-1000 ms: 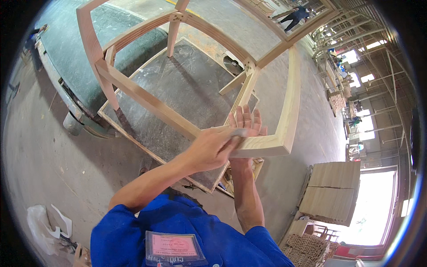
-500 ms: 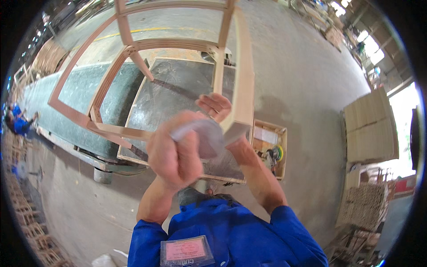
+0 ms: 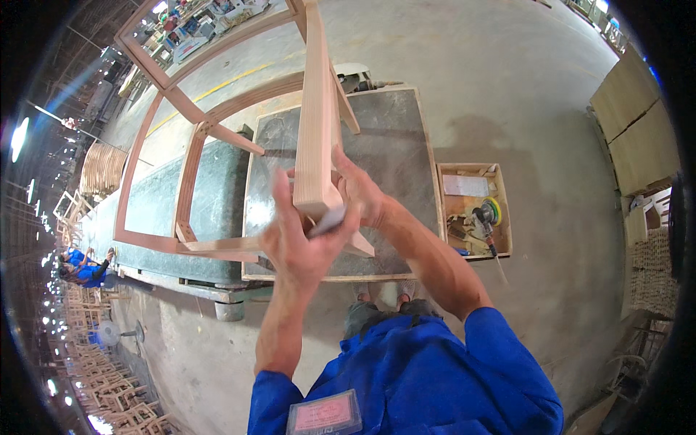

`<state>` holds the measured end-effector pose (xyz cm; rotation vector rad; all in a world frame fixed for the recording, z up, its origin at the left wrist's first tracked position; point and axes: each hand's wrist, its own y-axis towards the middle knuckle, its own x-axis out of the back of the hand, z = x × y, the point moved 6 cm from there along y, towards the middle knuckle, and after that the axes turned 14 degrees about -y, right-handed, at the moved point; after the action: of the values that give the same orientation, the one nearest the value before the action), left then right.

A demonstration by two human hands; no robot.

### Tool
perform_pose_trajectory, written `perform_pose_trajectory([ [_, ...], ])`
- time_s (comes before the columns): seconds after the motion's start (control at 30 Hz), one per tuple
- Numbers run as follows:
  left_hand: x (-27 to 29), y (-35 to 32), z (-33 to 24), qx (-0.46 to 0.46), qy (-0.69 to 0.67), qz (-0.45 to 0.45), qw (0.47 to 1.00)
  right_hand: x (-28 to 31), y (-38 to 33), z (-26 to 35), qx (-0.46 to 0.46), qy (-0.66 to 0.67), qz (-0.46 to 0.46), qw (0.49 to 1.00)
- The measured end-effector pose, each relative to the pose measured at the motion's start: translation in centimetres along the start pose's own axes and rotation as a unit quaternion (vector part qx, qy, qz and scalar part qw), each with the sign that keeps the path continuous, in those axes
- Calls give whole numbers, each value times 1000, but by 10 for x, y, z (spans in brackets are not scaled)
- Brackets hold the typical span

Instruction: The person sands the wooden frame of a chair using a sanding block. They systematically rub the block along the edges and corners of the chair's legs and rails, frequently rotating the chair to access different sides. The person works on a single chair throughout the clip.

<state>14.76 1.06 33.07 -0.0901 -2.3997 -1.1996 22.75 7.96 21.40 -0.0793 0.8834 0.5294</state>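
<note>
A bare wooden chair frame (image 3: 315, 123) stands tilted over a dark-topped work table, one thick end of it toward me. My left hand (image 3: 301, 243) cups that end from below, slightly blurred. Between its thumb and the wood is a grey piece of sandpaper (image 3: 328, 220), pressed against the underside of the corner. My right hand (image 3: 360, 194) wraps the same member from the right, its thumb lying up along the side. Its other fingers are partly hidden behind the wood.
The table (image 3: 395, 138) has a pale wooden rim. On its right, a shallow wooden box (image 3: 500, 250) holds a sander with a yellow-green pad (image 3: 491, 212). A long greenish surface (image 3: 156, 196) extends left. Stacked boards (image 3: 638, 130) stand far right; another person in blue (image 3: 88, 270) is far left.
The sandpaper, raised in my left hand before, is now against the wood's end. My right hand has closed round the member from the right. The view has shifted.
</note>
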Motion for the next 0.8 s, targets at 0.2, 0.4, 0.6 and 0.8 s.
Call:
perform_pose_trajectory([
  [0.2,-9,-40,27,17,51,33,998,-14,-8,7,-2,21,54,998],
  [0.4,5,18,3,36,-49,-20,998,-15,-11,11,18,-20,42,999],
  [0.6,-3,-40,20,80,26,3,996,-17,-10,3,8,44,53,998],
  [0.8,48,-57,-11,30,36,-80,996,-6,-99,21,198,-202,-273,920],
])
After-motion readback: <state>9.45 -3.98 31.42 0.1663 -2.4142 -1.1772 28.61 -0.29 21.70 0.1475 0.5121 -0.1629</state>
